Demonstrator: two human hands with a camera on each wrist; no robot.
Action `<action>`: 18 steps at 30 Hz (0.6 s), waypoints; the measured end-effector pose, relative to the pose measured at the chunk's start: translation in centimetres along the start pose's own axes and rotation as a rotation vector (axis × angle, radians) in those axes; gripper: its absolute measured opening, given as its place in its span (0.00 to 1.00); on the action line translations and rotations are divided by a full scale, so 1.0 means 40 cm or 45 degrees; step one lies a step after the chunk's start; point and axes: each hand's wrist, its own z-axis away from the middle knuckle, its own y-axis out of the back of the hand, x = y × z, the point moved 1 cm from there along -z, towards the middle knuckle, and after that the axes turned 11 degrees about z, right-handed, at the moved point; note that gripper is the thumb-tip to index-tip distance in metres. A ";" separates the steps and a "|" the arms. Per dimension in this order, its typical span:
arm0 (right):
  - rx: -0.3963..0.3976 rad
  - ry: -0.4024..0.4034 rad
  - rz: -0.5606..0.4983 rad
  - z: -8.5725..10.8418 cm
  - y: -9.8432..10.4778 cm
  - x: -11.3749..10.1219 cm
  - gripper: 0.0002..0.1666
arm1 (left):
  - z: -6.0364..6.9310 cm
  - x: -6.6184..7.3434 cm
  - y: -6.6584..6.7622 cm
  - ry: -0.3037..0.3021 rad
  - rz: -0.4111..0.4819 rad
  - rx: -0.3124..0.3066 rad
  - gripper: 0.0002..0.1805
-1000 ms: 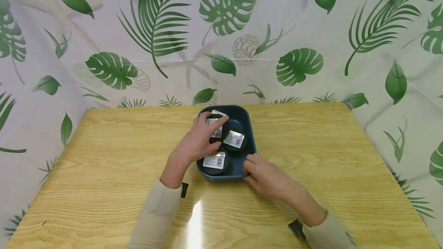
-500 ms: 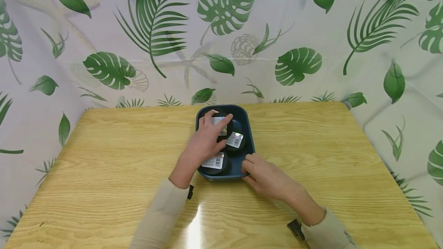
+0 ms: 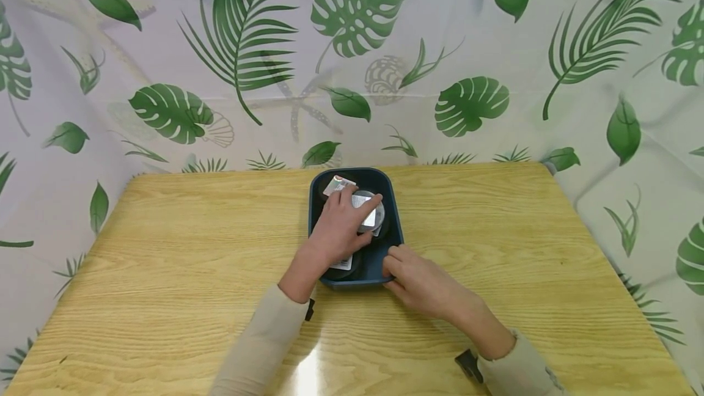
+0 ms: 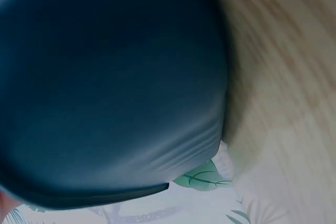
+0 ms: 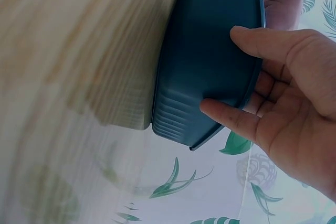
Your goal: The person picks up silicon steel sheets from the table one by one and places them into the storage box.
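A dark blue rectangular bin (image 3: 393, 219) stands on the table with several round black containers in it, their labels white and silvery. My left hand (image 3: 335, 228) is over the bin and pinches one round container (image 3: 370, 214) between thumb and fingers. This one sits above another whose label edge shows beneath it. A further round container (image 3: 338, 185) lies at the back left, and one with a label (image 3: 343, 263) lies at the front, partly hidden by my hand. My right hand (image 3: 426, 283) grips the bin's near right corner, thumb outside the wall (image 5: 210, 61) in the right wrist view.
The wooden table (image 3: 181, 261) reaches to a leaf-printed cloth (image 3: 352, 78) behind. In the left wrist view the bin's outer wall (image 4: 115, 87) fills most of the picture. Light glares on the table's near edge (image 3: 307, 374).
My left hand has moved rightward and a little toward me, carrying the round container from the back left to above the right-hand one. The right hand keeps its grip on the bin.
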 end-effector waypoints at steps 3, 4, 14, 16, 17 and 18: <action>0.004 0.004 0.001 -0.001 0.000 0.000 0.12 | -0.002 0.003 -0.004 -0.002 -0.020 -0.004 0.34; 0.005 0.005 0.003 -0.001 0.000 0.000 0.12 | -0.003 0.004 -0.005 -0.004 -0.022 -0.006 0.34; 0.006 0.009 0.017 -0.001 -0.003 0.000 0.11 | -0.004 0.004 -0.018 0.003 0.005 -0.059 0.35; 0.010 0.012 0.020 -0.001 -0.003 0.001 0.11 | -0.003 0.003 -0.018 0.011 0.001 -0.066 0.35; 0.012 0.015 0.021 -0.001 -0.003 0.001 0.11 | -0.003 0.003 -0.018 0.015 -0.002 -0.072 0.35; 0.015 0.018 0.022 -0.001 -0.003 0.002 0.11 | -0.003 0.003 -0.018 0.018 -0.006 -0.077 0.34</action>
